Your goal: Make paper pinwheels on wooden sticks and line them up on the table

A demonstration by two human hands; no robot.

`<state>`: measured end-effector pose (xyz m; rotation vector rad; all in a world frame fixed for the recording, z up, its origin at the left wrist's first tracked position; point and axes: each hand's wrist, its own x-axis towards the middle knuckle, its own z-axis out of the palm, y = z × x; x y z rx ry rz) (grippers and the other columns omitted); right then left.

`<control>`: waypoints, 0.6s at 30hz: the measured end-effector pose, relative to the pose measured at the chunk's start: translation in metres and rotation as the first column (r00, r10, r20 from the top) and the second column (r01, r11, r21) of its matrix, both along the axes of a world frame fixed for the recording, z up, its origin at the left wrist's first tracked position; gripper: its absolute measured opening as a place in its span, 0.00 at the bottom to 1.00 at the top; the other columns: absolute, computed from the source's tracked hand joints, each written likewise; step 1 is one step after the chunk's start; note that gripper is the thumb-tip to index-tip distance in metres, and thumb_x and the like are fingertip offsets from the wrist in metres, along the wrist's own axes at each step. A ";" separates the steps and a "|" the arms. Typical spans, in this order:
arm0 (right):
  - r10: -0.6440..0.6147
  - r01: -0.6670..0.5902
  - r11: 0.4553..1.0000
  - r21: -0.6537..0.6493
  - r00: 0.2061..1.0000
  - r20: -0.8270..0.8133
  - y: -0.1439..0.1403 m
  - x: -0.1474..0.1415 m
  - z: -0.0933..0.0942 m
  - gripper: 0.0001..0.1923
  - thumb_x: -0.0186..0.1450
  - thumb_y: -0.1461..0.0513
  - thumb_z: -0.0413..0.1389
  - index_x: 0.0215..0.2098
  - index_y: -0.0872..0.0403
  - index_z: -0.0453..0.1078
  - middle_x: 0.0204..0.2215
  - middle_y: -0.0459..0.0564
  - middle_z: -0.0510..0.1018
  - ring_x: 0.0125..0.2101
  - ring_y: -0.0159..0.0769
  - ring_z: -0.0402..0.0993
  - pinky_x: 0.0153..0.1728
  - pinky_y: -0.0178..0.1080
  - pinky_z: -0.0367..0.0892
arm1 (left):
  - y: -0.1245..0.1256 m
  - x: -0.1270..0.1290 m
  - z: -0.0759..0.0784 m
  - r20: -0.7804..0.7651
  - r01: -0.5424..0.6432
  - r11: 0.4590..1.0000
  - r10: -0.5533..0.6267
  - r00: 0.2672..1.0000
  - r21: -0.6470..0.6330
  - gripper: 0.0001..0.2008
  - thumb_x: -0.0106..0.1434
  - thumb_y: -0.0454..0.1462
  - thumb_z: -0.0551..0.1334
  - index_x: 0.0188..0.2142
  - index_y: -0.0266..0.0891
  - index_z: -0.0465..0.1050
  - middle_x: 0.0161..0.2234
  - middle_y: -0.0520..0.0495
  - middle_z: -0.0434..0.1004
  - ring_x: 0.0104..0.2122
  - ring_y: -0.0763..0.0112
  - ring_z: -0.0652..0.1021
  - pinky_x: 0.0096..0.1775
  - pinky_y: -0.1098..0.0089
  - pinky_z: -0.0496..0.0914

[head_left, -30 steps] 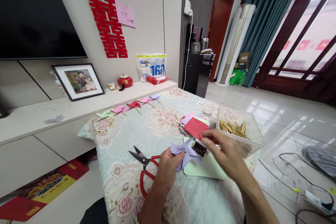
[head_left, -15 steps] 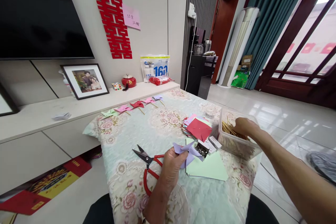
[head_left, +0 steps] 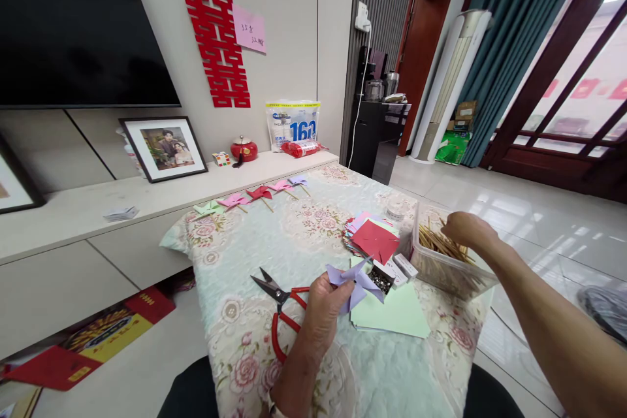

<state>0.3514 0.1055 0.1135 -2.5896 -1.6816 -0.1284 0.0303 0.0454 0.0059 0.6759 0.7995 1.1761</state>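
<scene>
My left hand (head_left: 323,307) pinches a folded purple paper pinwheel (head_left: 356,281) just above the floral tablecloth (head_left: 274,235). My right hand (head_left: 467,230) reaches into a clear plastic box (head_left: 448,274) of thin wooden sticks (head_left: 441,245), fingers curled among the sticks; whether it grips one I cannot tell. A small open box of pins (head_left: 379,277) lies right beside the pinwheel, on a pale green paper sheet (head_left: 396,313).
Red-handled scissors (head_left: 279,304) lie left of my left hand. A stack of coloured paper squares (head_left: 372,235), red on top, sits behind the pin box. Several finished pinwheels (head_left: 257,196) line the table's far edge. Cables trail on the floor at right.
My right hand left the pin box and pinwheel, swung right and went into the stick box. The left hand kept hold of the purple pinwheel. The view shifted slightly.
</scene>
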 end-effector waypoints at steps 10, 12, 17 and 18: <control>0.531 -0.227 0.846 0.482 0.278 -0.800 -0.062 -0.123 0.007 0.14 0.61 0.51 0.60 0.31 0.53 0.69 0.20 0.44 0.72 0.21 0.32 0.66 0.24 0.34 0.60 | -0.003 -0.012 0.014 0.242 0.058 0.998 -0.065 0.968 0.035 0.17 0.44 0.38 0.77 0.32 0.36 0.78 0.26 0.50 0.80 0.27 0.71 0.77 0.34 0.71 0.70; 0.441 -0.274 0.875 0.398 0.116 -0.890 -0.064 -0.147 -0.018 0.15 0.59 0.51 0.62 0.29 0.54 0.67 0.19 0.42 0.70 0.20 0.29 0.65 0.22 0.33 0.57 | -0.003 -0.016 0.014 0.280 0.083 0.994 -0.098 0.955 0.065 0.17 0.45 0.39 0.77 0.33 0.36 0.77 0.27 0.50 0.80 0.26 0.72 0.77 0.34 0.71 0.70; 0.374 -0.305 0.882 0.359 -0.009 -0.927 -0.064 -0.175 -0.050 0.14 0.58 0.53 0.62 0.26 0.54 0.67 0.18 0.39 0.67 0.19 0.27 0.60 0.21 0.32 0.51 | -0.003 -0.019 0.009 0.314 0.191 0.970 -0.230 0.921 0.149 0.17 0.49 0.39 0.76 0.36 0.36 0.77 0.27 0.49 0.79 0.28 0.68 0.78 0.36 0.69 0.70; 0.374 -0.294 0.884 0.365 -0.026 -0.927 -0.064 -0.176 -0.051 0.13 0.58 0.54 0.62 0.26 0.53 0.67 0.18 0.40 0.67 0.19 0.27 0.60 0.21 0.33 0.51 | -0.004 -0.019 0.008 0.313 0.202 0.968 -0.241 0.919 0.151 0.16 0.48 0.39 0.76 0.35 0.37 0.77 0.27 0.49 0.79 0.28 0.68 0.78 0.35 0.69 0.70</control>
